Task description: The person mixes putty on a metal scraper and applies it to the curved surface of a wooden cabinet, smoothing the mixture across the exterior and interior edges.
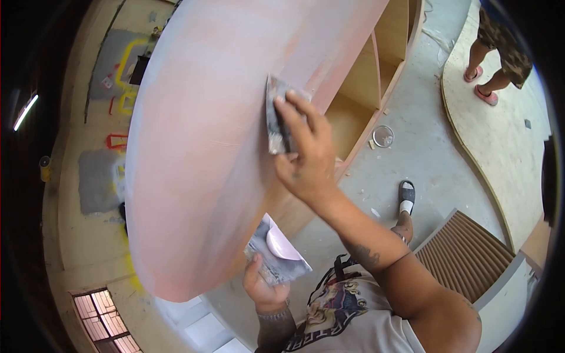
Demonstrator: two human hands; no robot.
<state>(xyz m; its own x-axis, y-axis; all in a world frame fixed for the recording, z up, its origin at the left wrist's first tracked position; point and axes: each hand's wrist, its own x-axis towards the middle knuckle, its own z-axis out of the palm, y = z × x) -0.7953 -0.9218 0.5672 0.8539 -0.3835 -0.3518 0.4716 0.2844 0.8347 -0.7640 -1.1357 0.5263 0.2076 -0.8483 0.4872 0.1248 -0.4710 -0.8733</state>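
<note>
My right hand [309, 156] grips a flat, smeared scraper [274, 120] and holds its blade against the pink-coated curved panel [200, 117]. Lower down, my left hand [265, 288] is closed around a second flat scraper [265, 259], held away from the panel. A smooth lump of pale pink putty [281, 244] lies on that scraper's face. The panel has blended pink and whitish patches, with faint streaks left of the right-hand scraper. My right fingers cover part of its blade.
Open wooden compartments [353, 120] line the panel's right side. A round clear lid-like disc [383, 136] lies on the grey floor. Another person [500, 53] stands on a large curved board [471, 129] at upper right. A ribbed panel [465, 253] is at lower right.
</note>
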